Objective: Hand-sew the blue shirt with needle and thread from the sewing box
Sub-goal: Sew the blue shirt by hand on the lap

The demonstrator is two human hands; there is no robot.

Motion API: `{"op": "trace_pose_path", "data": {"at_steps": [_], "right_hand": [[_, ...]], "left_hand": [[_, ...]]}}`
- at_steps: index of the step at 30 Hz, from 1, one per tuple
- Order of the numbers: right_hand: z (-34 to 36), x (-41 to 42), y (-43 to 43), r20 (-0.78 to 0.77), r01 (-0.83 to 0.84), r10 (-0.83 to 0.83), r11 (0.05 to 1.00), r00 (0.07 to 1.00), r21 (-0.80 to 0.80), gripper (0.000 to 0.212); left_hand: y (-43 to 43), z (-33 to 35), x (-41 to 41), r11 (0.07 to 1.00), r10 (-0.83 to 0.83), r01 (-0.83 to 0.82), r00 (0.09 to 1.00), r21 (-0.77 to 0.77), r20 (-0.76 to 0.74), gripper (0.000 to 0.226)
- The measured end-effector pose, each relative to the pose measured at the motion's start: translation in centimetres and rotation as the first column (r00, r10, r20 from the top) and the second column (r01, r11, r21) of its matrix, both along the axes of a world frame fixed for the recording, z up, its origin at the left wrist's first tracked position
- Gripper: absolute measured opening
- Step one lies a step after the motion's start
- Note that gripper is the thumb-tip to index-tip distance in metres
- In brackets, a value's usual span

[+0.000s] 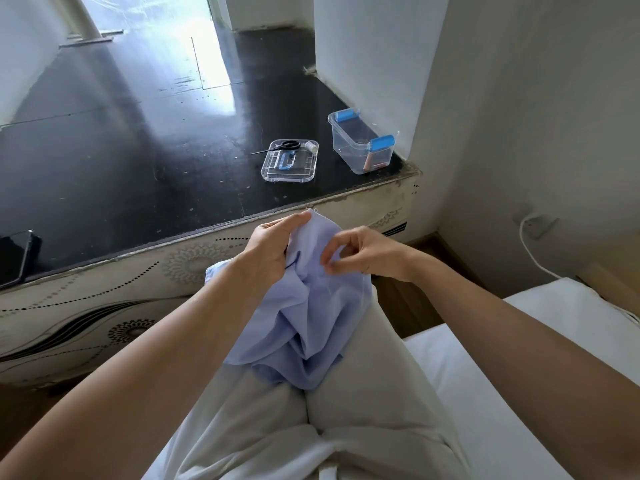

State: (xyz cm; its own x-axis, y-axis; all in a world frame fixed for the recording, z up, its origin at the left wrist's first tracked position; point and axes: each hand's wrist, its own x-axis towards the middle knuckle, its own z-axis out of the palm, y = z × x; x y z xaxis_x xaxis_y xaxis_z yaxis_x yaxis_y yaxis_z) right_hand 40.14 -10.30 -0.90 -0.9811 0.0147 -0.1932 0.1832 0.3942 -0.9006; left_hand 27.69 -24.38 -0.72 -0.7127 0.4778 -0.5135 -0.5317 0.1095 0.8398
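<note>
Left hand [273, 247] grips the blue shirt [311, 323] at its far edge; right hand [367, 254] pinches the cloth, needle too small to spot. Light, floppy stuff, I'd say: best held taut just beside the stitching.

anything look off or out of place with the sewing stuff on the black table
Only small things: the black-handled scissors lie askew on the clear plastic tray, blades poking past its left rim. The black table's front right edge looks worn and stained. Nothing spilled.
</note>
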Motion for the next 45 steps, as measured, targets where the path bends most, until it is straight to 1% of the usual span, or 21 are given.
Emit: {"op": "trace_pose_path", "data": {"at_steps": [1,3,5,8,12,14,16,18,19,21,22,24,25,27,28,30,32,35,39,45], "right_hand": [[-0.2,-0.2,0.2,-0.078,0.098,-0.099,0.995,0.992,-0.021,0.016],[-0.5,-0.7,0.2,-0.219,0.268,-0.269,0.963,0.938,-0.034,0.018],[-0.8,-1.5,0.0,-0.309,0.388,-0.374,0.922,0.874,-0.019,0.021],[-1.1,-2.4,-0.6,-0.382,0.478,-0.435,0.878,0.815,0.019,0.025],[-1.6,-3.1,-1.1,-0.417,0.545,-0.471,0.835,0.778,0.074,0.023],[-1.7,-3.1,-1.1,-0.418,0.541,-0.471,0.839,0.777,0.061,0.021],[-1.6,-2.9,-1.1,-0.407,0.501,-0.443,0.864,0.799,0.045,0.018],[-1.5,-2.8,-1.0,-0.382,0.42,-0.373,0.906,0.845,0.044,0.013],[-1.5,-2.7,-1.0,-0.369,0.37,-0.326,0.927,0.871,0.054,0.013],[-1.7,-2.5,-0.9,-0.355,0.307,-0.263,0.949,0.897,0.071,0.019],[-1.7,-2.5,-0.9,-0.352,0.306,-0.265,0.95,0.898,0.065,0.018],[-1.8,-2.5,-0.7,-0.361,0.357,-0.323,0.933,0.875,0.031,0.01],[-1.8,-2.5,-0.7,-0.372,0.404,-0.371,0.915,0.851,0.014,0.01],[-1.8,-2.6,-0.7,-0.393,0.479,-0.446,0.878,0.804,-0.015,0.018],[-1.8,-2.7,-0.7,-0.399,0.498,-0.463,0.867,0.792,-0.018,0.023],[-1.7,-2.9,-0.9,-0.406,0.516,-0.473,0.857,0.782,-0.006,0.03],[-1.7,-3.0,-1.0,-0.41,0.521,-0.475,0.853,0.778,0.0,0.027],[-1.9,-3.1,-1.0,-0.41,0.511,-0.471,0.86,0.781,-0.014,0.017],[-2.2,-2.9,-0.8,-0.402,0.442,-0.421,0.896,0.813,-0.045,0.018],[-2.0,-2.1,-0.6,-0.375,0.249,-0.256,0.966,0.891,-0.07,0.022]], "left_hand": [[0.1,-0.1,0.0,1.0,-0.005,0.005,1.0,-0.004,-0.001,0.023],[0.1,-0.3,-0.1,1.0,-0.026,0.026,1.0,-0.015,0.008,0.034],[0.2,-0.4,-0.2,0.998,-0.054,0.054,0.998,-0.011,0.029,0.046],[0.3,-0.4,-0.1,0.996,-0.084,0.085,0.996,-0.024,0.037,0.052],[0.2,-0.3,-0.1,0.994,-0.105,0.106,0.994,-0.038,0.027,0.05],[0.2,-0.4,-0.1,0.993,-0.111,0.112,0.993,-0.043,0.028,0.05],[0.2,-0.5,-0.1,0.993,-0.107,0.108,0.994,-0.038,0.022,0.047],[0.3,-0.6,-0.2,0.995,-0.096,0.096,0.995,-0.025,0.012,0.043],[0.4,-0.6,-0.2,0.996,-0.091,0.091,0.996,-0.019,0.016,0.046],[0.4,-0.8,-0.5,0.995,-0.096,0.096,0.995,-0.023,0.012,0.05],[0.4,-0.8,-0.6,0.995,-0.101,0.101,0.995,-0.025,0.001,0.048],[0.4,-0.6,-0.7,0.993,-0.115,0.115,0.993,-0.034,-0.024,0.037],[0.4,-0.7,-0.7,0.991,-0.124,0.122,0.992,-0.044,-0.025,0.038],[0.4,-0.8,-0.7,0.989,-0.134,0.134,0.991,-0.068,-0.002,0.049],[0.5,-0.8,-0.6,0.988,-0.136,0.136,0.991,-0.067,0.011,0.052],[0.6,-0.7,-0.5,0.989,-0.134,0.135,0.991,-0.055,0.012,0.051],[0.6,-0.7,-0.6,0.987,-0.148,0.148,0.989,-0.063,0.002,0.05],[0.4,-0.5,-0.8,0.981,-0.172,0.173,0.985,-0.092,0.017,0.052],[0.5,-0.7,-0.9,0.986,-0.152,0.152,0.988,-0.066,0.004,0.056],[0.5,-0.8,-0.8,0.989,-0.131,0.126,0.989,-0.076,-0.063,0.046]]}}
